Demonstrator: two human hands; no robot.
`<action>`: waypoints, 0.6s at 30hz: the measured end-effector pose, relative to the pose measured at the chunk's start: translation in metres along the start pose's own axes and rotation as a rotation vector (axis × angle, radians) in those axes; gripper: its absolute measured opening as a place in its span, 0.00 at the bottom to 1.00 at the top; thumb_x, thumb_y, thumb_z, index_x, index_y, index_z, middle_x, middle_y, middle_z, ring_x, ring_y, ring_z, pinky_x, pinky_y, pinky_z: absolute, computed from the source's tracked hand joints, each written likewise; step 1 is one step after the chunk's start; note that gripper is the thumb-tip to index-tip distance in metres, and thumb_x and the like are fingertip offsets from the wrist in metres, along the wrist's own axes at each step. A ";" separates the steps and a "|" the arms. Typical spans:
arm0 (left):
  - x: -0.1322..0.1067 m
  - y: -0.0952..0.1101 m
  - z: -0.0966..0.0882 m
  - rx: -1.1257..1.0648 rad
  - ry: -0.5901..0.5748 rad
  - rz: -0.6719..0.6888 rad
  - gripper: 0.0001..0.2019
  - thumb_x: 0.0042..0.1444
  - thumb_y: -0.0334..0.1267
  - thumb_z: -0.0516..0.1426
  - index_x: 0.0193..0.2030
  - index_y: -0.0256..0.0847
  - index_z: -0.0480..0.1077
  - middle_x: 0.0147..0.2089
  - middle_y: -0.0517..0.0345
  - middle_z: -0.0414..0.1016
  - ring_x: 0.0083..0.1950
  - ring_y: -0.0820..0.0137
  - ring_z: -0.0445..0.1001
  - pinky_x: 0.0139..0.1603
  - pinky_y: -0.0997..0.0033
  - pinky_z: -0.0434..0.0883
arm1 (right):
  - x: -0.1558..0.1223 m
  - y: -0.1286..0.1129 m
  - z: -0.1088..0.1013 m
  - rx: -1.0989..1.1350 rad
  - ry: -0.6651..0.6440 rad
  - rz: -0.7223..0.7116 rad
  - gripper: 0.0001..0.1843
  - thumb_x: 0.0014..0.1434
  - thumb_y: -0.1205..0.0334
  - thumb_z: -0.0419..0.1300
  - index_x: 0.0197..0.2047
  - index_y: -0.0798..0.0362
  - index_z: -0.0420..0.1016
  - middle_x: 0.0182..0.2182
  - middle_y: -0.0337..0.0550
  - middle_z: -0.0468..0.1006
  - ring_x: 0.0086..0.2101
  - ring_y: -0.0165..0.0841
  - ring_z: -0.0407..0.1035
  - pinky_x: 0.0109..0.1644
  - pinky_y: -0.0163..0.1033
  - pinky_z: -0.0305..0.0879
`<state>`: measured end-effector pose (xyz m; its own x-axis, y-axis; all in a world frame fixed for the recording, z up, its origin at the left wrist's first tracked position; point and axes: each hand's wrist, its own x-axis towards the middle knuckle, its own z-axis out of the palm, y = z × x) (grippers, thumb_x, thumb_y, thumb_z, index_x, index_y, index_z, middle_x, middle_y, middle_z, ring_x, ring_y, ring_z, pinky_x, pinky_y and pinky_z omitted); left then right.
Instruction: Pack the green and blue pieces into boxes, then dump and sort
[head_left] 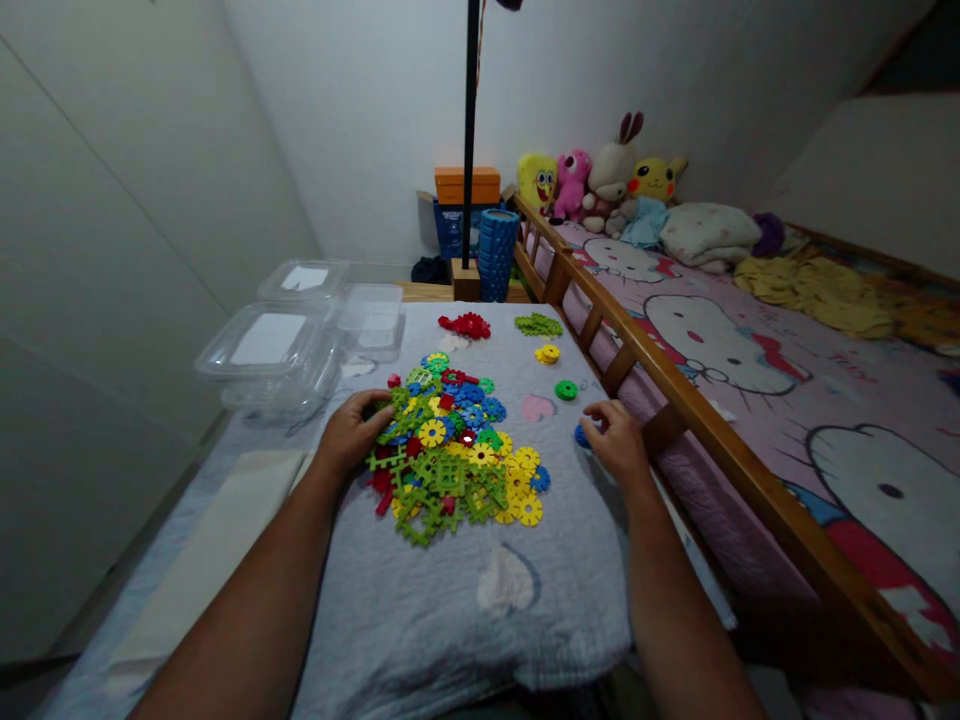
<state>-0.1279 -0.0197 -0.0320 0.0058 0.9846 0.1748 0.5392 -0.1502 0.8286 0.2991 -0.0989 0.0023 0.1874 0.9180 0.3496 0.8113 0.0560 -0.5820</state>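
A mixed pile of plastic interlocking pieces [442, 480] lies on the cloth-covered table, with yellow and blue notched discs, green lattice pieces and red ones. At the pile's left edge rests my left hand [354, 430], its thumb and fingers apart beside the green pieces. Off to the right, my right hand [616, 436] has its fingertips on blue notched discs [582, 436], partly hidden by the fingers. Beyond it, sorted by colour, are green discs [566, 390], yellow discs [548, 354], green lattice pieces [538, 325] and a red heap [466, 325].
Clear lidded plastic boxes [270, 350] are stacked at the left, by an open clear container [371, 310]. A wooden bed rail [660, 390] runs along the table's right side. At the far end stand a black pole [469, 140] and a blue textured roller [496, 255].
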 end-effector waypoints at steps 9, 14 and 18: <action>-0.001 0.001 0.000 0.012 0.003 -0.001 0.24 0.51 0.56 0.59 0.47 0.40 0.76 0.50 0.49 0.79 0.50 0.57 0.76 0.56 0.57 0.71 | -0.018 -0.039 0.025 0.035 -0.518 -0.298 0.17 0.56 0.67 0.61 0.50 0.53 0.77 0.43 0.48 0.73 0.46 0.39 0.66 0.54 0.44 0.62; -0.001 0.003 -0.001 0.024 -0.006 0.002 0.24 0.51 0.56 0.59 0.46 0.40 0.76 0.51 0.49 0.79 0.51 0.57 0.75 0.58 0.56 0.70 | -0.018 -0.044 0.026 0.004 -0.575 -0.278 0.14 0.55 0.66 0.62 0.46 0.54 0.75 0.43 0.47 0.72 0.46 0.39 0.65 0.54 0.44 0.61; -0.001 0.005 -0.002 0.029 0.001 0.003 0.23 0.51 0.56 0.58 0.46 0.41 0.76 0.51 0.49 0.79 0.51 0.57 0.75 0.59 0.56 0.69 | -0.018 -0.046 0.032 0.085 -0.520 -0.206 0.11 0.52 0.65 0.63 0.41 0.52 0.71 0.36 0.41 0.71 0.38 0.35 0.65 0.44 0.39 0.62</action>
<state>-0.1265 -0.0219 -0.0269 0.0070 0.9840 0.1779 0.5635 -0.1508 0.8122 0.2408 -0.1056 -0.0009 -0.2850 0.9562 0.0667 0.7505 0.2659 -0.6050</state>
